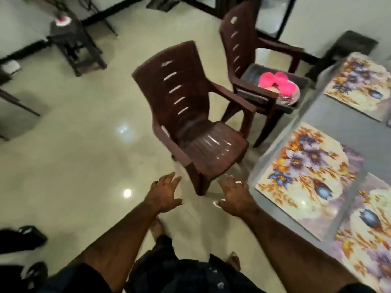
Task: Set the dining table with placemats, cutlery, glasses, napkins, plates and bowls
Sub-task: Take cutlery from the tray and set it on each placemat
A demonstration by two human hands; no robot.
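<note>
Both arms reach forward over the pale tiled floor (pixel 63 166), and both hands are released and hold nothing. The left hand (pixel 166 192) has its fingers spread and pointing ahead; the right hand (pixel 234 196) is likewise spread, palm down, with a ring on one finger. Bare feet show below them.

At the right stands the dining table (pixel 338 123), grey-topped with a clear edge. Three floral placemats lie flat on it. The nearest placemat (pixel 368 235) is partly cut off by the picture's lower right border. The middle placemat (pixel 304 176) lies just beside it, its long axis running from the table's near edge diagonally toward the lower right. The far placemat (pixel 359 85) lies well apart from these, farther along the table.

Just beyond the hands stands a brown plastic chair (pixel 190 115), empty, its seat turned toward the table. Behind it a second chair (pixel 243 49) carries a dark tray (pixel 254 77) holding pink items (pixel 277 82) and a glinting dish; what they are is too blurred to tell. A dark stool (pixel 74 45) stands far left.
</note>
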